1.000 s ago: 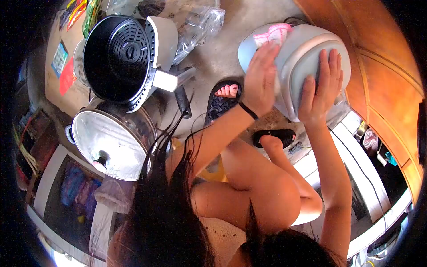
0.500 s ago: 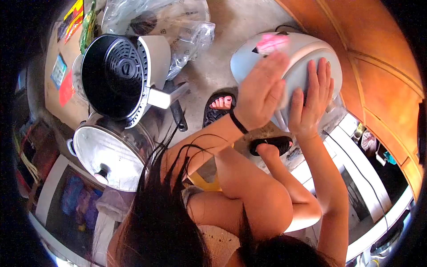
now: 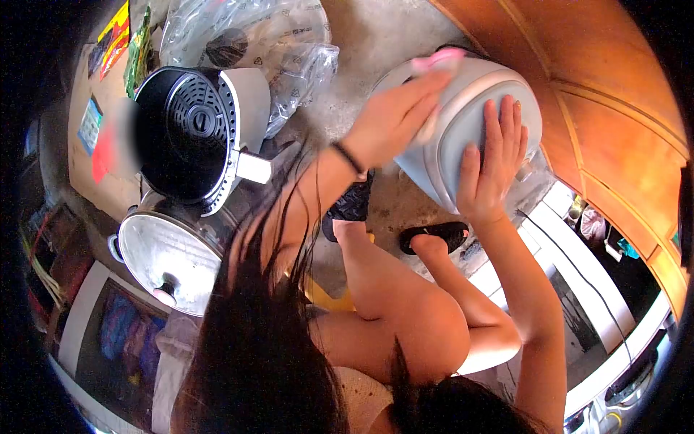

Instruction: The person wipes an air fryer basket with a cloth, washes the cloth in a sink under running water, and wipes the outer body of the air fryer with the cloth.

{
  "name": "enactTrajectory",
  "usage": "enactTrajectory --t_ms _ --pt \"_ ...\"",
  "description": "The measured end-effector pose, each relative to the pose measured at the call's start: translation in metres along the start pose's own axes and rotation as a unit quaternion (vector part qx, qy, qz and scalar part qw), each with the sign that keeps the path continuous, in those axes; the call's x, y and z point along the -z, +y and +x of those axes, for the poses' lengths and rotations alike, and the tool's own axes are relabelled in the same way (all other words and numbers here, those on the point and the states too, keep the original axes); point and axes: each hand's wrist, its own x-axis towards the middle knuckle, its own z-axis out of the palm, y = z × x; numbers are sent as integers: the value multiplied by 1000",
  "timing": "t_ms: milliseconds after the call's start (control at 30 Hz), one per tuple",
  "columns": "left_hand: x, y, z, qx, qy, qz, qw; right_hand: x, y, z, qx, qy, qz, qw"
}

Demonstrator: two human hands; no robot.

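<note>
A pale grey-blue rounded appliance (image 3: 448, 170) lies on the floor at the upper right. My left hand (image 3: 396, 119), with a black band on its wrist, is at its left side. Under the fingers of that hand is a blurred pink and white cloth (image 3: 439, 61), pressed against the appliance's surface. My right hand (image 3: 495, 163) rests flat on the appliance's smooth end face, fingers spread, holding nothing.
A black air-fryer basket (image 3: 194, 137) with a white front and handle stands at the left, beside a pot with a glass lid (image 3: 170, 253). Clear plastic wrapping (image 3: 300, 79) lies behind. Orange wooden cabinets (image 3: 614, 123) line the right. Sandalled feet are on the floor below the hands.
My left hand has swung outward with the cloth, its fingers now pointing more to the right. My right hand stays on the end face. The whole view has shifted slightly.
</note>
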Motion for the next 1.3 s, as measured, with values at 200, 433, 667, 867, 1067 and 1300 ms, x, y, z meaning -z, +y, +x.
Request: enactTrajectory --t_ms 200,433,667,867,1067,1300 --pt "-22 16 -69 67 90 -84 990 0 -2 1 -2 -4 8 1000" --pt "-8 14 29 -80 0 -82 993 0 -2 0 -2 -7 11 1000" --pt "-32 -28 149 -42 -278 50 958 3 -1 3 0 -26 1 1000" --pt "-36 -74 174 -124 -341 161 918 0 -1 2 0 -24 5 1000" --pt "-19 -110 165 94 -406 31 909 -1 0 2 -2 -22 8 1000" --pt "-24 -151 83 285 -74 -198 935 -2 -1 3 -4 -21 7 1000"
